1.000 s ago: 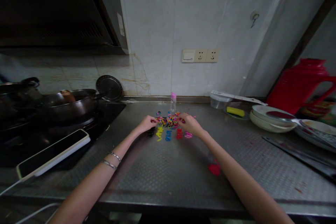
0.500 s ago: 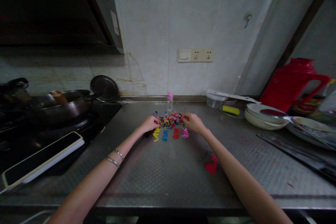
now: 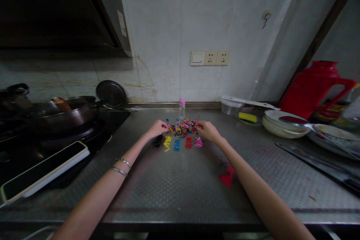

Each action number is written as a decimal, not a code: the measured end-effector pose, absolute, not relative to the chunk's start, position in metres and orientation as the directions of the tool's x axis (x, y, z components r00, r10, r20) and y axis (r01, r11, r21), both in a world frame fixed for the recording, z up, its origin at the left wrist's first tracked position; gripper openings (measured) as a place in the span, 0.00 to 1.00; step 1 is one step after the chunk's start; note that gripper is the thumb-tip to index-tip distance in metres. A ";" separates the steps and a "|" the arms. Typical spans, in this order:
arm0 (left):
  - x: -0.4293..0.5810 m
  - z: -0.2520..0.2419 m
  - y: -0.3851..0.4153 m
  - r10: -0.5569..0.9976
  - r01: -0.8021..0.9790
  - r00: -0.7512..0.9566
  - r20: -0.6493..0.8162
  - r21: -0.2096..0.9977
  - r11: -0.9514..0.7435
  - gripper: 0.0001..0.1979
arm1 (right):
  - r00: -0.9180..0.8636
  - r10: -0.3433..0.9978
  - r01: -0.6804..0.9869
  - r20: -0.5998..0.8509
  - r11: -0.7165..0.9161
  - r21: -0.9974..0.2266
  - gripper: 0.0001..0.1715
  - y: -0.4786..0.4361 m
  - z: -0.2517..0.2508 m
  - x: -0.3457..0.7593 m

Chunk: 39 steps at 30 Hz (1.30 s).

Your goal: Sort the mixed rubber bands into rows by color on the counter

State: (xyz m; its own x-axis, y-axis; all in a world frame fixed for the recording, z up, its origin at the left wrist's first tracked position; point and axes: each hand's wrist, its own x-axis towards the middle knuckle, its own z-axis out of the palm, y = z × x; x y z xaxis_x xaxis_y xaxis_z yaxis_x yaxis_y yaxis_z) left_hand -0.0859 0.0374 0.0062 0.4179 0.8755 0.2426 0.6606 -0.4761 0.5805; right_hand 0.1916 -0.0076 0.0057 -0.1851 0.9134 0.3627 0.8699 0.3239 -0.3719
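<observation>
A mixed pile of small colourful rubber bands lies on the metal counter. My left hand is at its left edge, fingers pinched together. At the right edge my right hand also has its fingertips closed. Whatever either pinch holds is too small to make out. In front of the pile sit separate groups: black bands under my left hand, yellow bands, blue bands, red bands and pink bands. A small clear bottle with a pink top stands behind the pile.
A red heart-shaped piece lies beside my right forearm. To the right are a yellow sponge, stacked bowls, a dark long flat object and a red thermos. On the left, a phone and a pan.
My left hand has shifted slightly left and up, uncovering more of the black bands. My right hand stays at the pile's right edge, almost unmoved.
</observation>
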 end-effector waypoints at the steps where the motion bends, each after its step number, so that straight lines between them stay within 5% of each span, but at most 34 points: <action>1: -0.088 0.007 0.037 0.876 0.659 0.415 0.246 0.583 -0.475 0.10 | -0.186 0.914 0.870 0.362 0.325 -0.372 0.13 -0.007 0.005 0.192; 10: -0.086 0.009 0.034 0.860 0.610 0.426 0.281 0.613 -0.503 0.11 | -0.212 0.891 0.816 0.402 0.388 -0.428 0.13 -0.005 0.004 0.185; 18: -0.059 0.029 0.009 0.789 0.475 0.523 0.320 0.659 -0.583 0.12 | -0.359 0.849 0.445 0.387 0.520 -0.729 0.23 -0.012 0.004 0.148; 23: -0.047 0.037 -0.006 0.774 0.440 0.550 0.314 0.679 -0.588 0.11 | -0.426 0.818 0.291 0.387 0.529 -0.797 0.24 -0.014 -0.002 0.133; 29: -0.056 0.031 0.000 0.775 0.471 0.563 0.286 0.660 -0.586 0.11 | -0.393 0.821 0.361 0.413 0.551 -0.752 0.11 -0.011 -0.001 0.137; 39: -0.090 0.008 0.023 0.839 0.640 0.506 0.198 0.566 -0.520 0.10 | -0.320 0.867 0.426 0.382 0.492 -0.759 0.13 -0.011 0.002 0.152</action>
State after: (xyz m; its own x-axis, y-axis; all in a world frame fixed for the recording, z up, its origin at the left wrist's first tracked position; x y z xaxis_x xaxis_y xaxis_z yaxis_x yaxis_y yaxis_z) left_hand -0.0902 0.0228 0.0079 0.5061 0.8394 0.1983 0.6397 -0.5195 0.5664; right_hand 0.1523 -0.0107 0.0018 -0.3200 0.8669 0.3821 0.4259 0.4919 -0.7593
